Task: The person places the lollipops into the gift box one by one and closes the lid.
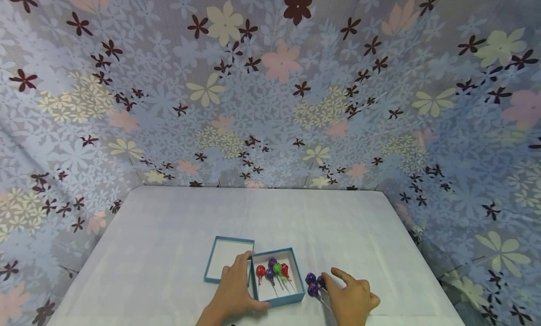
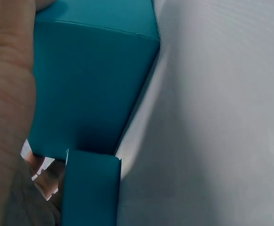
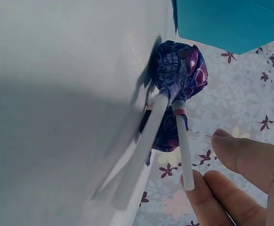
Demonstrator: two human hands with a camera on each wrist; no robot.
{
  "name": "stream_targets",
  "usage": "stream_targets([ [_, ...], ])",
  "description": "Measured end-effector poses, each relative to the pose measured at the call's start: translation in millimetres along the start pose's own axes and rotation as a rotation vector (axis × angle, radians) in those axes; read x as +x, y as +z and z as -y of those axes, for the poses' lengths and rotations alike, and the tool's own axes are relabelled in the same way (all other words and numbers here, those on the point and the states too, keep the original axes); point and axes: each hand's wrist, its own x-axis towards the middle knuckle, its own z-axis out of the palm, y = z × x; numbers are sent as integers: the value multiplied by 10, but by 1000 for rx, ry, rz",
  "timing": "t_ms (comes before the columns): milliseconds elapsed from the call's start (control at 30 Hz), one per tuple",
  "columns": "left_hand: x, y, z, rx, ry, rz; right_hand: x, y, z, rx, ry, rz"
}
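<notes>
A blue open box (image 1: 282, 299) with a white inside holds several wrapped lollipops, among them a red lollipop (image 1: 260, 271) and a green lollipop (image 1: 277, 268). My left hand (image 1: 236, 288) grips its left side, thumb at the front corner and fingers toward the back corner. In the left wrist view the box's teal wall (image 2: 90, 84) stands beside that palm. Right of the box lie three purple lollipops (image 1: 312, 289), sticks pointing toward me. My right hand (image 1: 351, 298) is over them, a fingertip at the rightmost one. The right wrist view shows thumb and fingers apart near a white stick (image 3: 185, 155).
The box lid (image 1: 230, 258) lies inside up to the left, right against the box and partly behind my left hand. A white cloth covers the table (image 1: 169, 222). Flowered fabric (image 1: 253, 105) hangs behind and at both sides.
</notes>
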Motion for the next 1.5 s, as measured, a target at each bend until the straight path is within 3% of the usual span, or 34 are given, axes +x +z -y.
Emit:
stream_targets([
  [267,-21,-32,38,-12,-3,4,0,35,-8,-38,0,48],
  [600,-22,-72,22,-48,-3,53,1,62,-9,-158,66,171],
  [1267,18,-83,36,-28,13,27,50,93,-11,-179,74,248],
  [1500,-6,-53,57,-50,12,36,28,60,-20,-203,92,315],
])
